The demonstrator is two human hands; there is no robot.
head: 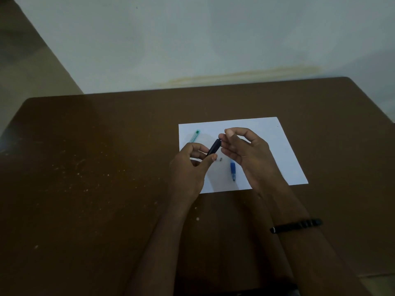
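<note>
A short dark pen part [214,147] is held tilted above a white sheet of paper [277,150]. My left hand [189,167] pinches its lower end between thumb and fingers. My right hand [243,150] has its curled fingertips at the part's upper end. On the sheet lie a green pen piece [195,136] at the left, a blue pen piece [233,170] below my right hand, and a tiny dark bit [220,159] between my hands.
The paper lies on a brown table [96,178] with pale specks on its left half. A pale wall [192,39] stands right behind the table's far edge. A dark band [297,225] circles my right wrist.
</note>
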